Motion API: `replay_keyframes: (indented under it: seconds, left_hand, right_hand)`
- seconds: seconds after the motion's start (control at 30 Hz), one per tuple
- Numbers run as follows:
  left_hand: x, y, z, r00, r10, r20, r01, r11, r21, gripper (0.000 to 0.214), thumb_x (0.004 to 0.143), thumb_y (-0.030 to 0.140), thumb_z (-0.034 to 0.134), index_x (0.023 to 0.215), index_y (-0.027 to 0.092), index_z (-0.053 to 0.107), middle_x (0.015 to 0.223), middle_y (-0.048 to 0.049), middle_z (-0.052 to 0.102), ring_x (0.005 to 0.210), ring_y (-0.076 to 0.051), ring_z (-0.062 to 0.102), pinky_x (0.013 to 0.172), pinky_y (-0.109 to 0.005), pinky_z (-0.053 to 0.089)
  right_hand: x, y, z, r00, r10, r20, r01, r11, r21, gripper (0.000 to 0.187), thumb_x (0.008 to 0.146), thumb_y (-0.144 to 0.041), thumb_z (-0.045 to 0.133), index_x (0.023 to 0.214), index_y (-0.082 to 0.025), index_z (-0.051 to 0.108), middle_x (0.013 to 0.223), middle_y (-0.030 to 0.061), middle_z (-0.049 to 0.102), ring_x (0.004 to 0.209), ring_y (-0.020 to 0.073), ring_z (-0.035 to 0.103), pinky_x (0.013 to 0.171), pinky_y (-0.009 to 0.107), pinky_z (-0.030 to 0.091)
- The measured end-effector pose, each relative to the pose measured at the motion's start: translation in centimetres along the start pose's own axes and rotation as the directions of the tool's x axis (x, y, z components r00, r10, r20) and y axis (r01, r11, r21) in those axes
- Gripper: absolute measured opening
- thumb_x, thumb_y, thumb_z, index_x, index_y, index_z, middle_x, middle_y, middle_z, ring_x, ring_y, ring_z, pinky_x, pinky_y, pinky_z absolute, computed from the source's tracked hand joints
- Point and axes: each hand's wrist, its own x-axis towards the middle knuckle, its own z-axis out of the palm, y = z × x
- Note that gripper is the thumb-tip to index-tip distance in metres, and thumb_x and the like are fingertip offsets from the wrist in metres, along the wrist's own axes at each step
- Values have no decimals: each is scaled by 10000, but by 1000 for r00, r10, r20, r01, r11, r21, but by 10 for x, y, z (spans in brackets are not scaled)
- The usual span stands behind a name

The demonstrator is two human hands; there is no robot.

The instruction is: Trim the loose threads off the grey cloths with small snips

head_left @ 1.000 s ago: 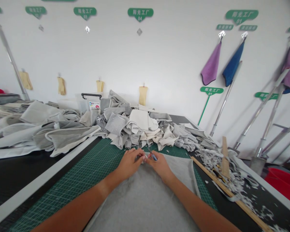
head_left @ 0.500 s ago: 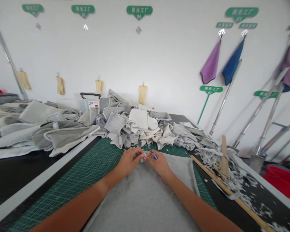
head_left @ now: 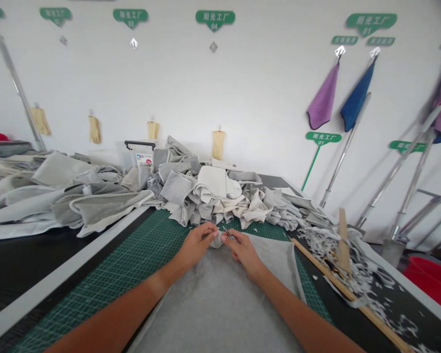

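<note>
Left hand (head_left: 196,246), right hand (head_left: 242,252) pinch bunched grey fabric sheet (head_left: 216,304).

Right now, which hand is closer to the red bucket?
Right. The right hand is nearer, the red bucket off to its right; the left hand is farther, beyond it.

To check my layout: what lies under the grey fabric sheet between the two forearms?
The grey fabric sheet lies on a green gridded cutting mat, visible beyond its side and far edges. Whatever lies directly beneath the sheet is covered and cannot be seen.
</note>
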Motion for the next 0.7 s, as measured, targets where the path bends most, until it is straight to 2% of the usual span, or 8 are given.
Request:
replay_keyframes:
  seconds: [0.1, 0.3, 0.43, 0.6, 0.7]
  left_hand:
    - [0, -1, -1, 1000, 6, 2, -6, 1000, 3, 170, 935, 322, 575, 990, 200, 680, 974, -34, 746, 898, -180, 688, 796, -248, 485]
    - [-1, -3, 1, 1000, 9, 18, -10, 999, 53, 164, 940, 312, 567, 1005, 206, 674, 972, -32, 738, 884, -178, 680, 796, -250, 487]
    - [-1, -3, 1, 999, 25, 27, -27, 996, 82, 162, 940, 318, 572, 1004, 210, 674, 958, -30, 730, 878, -175, 670, 800, -249, 483]
    - [-2, 0, 1, 999, 24, 26, -26, 995, 91, 153, 936, 315, 574, 994, 212, 671, 915, -22, 722, 828, -162, 657, 774, -238, 474]
    - [-3, 1, 2, 999, 19, 37, -22, 996, 87, 172, 940, 336, 567, 984, 208, 673, 887, -19, 718, 806, -159, 649, 752, -233, 469]
  right_hand:
    - [0, 0, 1, 1000, 17, -13, -17, 999, 30, 358, 877, -524, 636, 975, -182, 672, 526, -84, 330, 431, 74, 235, 415, 217, 204]
    - [1, 4, -1, 997, 13, -71, -15, 1000, -20, 372, 850, -526, 677, 894, -157, 702, 543, -61, 375, 453, 71, 290, 424, 206, 210]
    - [2, 3, -1, 998, 22, -55, -22, 1000, -7, 390, 857, -547, 663, 854, -157, 682, 510, -69, 352, 438, 71, 267, 423, 209, 211]
    - [1, 0, 1, 996, 54, -72, -54, 999, -3, 431, 825, -551, 695, 979, -151, 737, 518, -64, 370, 449, 73, 264, 431, 213, 190]
    - [0, 0, 1, 994, 69, -83, -69, 998, 3, 412, 819, -518, 703, 983, -143, 751, 504, -61, 383, 453, 75, 258, 446, 221, 196]
